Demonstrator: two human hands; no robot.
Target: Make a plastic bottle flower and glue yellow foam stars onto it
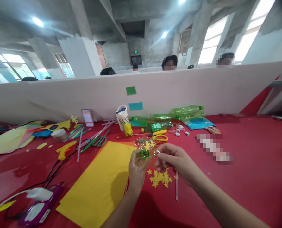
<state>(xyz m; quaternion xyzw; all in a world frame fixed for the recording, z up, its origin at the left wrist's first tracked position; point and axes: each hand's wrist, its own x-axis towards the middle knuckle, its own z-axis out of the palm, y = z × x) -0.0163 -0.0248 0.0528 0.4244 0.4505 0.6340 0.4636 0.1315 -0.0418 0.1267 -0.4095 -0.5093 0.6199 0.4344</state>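
My left hand (138, 166) holds a clear plastic piece (152, 152) with a green centre and small yellow stars on it. It looks like part of a cut bottle. On its right side, the thumb and fingers of my right hand (170, 156) are pinched together at the edge of the piece; what they grip is too small to make out. Below both hands a pile of yellow paper stars (161, 179) lies on the red table (250, 190). A pale strip (176, 186) lies beside the pile, and yellow paper sheets (95, 186) spread out to the left.
Green bottles (164, 117), a white cup (122, 117) and yellow-handled scissors (160, 137) are behind my hands. To the left are grey scissors (103, 140), a yellow glue gun (65, 150), cables and a purple power strip (42, 205). People sit beyond the white partition (190, 88).
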